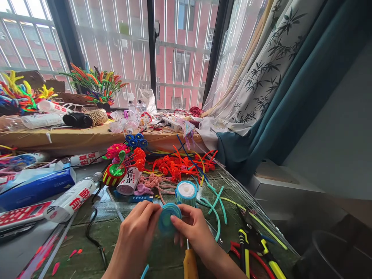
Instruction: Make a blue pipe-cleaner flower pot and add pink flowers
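Both hands [135,226] pinch a round, ringed turquoise disc [166,219] near a turquoise-sided, white-topped cylinder [186,193].

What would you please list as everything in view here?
Round coiled disc: one, turquoise, between the hands
Round cup with white filling: one, turquoise, behind the disc
Fuzzy stems: several, red, beyond the cup
Labelled plastic bottles: several, clear, mostly left
Long tissue box: one, blue, left
Tool with smooth handle: one, yellow, bottom centre
Curved tool grips: several, black, yellow, red, lower right
Fuzzy bouquets: several, multicoloured, table and ledge
Leafy curtain: one, white, right
Barred window: one, black, behind
Left hand: one, bare, at disc
Right hand: one, bare, on disc
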`<state>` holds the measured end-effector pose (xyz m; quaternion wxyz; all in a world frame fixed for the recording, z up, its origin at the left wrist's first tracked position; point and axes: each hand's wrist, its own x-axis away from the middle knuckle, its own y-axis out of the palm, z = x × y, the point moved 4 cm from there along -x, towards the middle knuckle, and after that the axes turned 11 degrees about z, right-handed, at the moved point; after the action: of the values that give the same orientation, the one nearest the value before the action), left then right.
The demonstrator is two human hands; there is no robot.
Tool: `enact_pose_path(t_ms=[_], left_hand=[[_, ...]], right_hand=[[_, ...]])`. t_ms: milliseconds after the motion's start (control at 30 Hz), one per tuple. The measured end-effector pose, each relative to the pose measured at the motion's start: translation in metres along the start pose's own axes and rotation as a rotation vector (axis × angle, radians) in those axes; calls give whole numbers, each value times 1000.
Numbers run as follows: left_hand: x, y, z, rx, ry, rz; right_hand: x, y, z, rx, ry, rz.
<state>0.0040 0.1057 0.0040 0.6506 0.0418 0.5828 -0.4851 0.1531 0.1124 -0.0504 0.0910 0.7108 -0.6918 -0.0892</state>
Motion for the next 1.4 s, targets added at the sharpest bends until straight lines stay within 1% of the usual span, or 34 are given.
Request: enact_pose_path(t_ms=[100,200,400,600,900,1133,1267,1400], left_hand=[[-4,-3,-4,57,-88,36],[-11,-9,-1,112,-122,85],[-13,-10,4,153,-126,53],[-10,-10,3,123,-77,63],[-11,-8,4,174,-137,10],[-12,-8,2,179,-152,37],[-12,-10,-5,179,-227,57],[-9,-6,-7,255,-337,-36]], right_hand=[[-1,0,0,-16,0,13],[-1,-1,-1,-18,2,18],[1,-2,-6,-24,-9,35],[0,-2,-4,-17,-16,16],[1,-3,-7,-20,-22,37],[1,-1,-6,-15,-16,14],[1,-1,-6,-74,-13,33],[2,1,-6,-145,-2,33]])
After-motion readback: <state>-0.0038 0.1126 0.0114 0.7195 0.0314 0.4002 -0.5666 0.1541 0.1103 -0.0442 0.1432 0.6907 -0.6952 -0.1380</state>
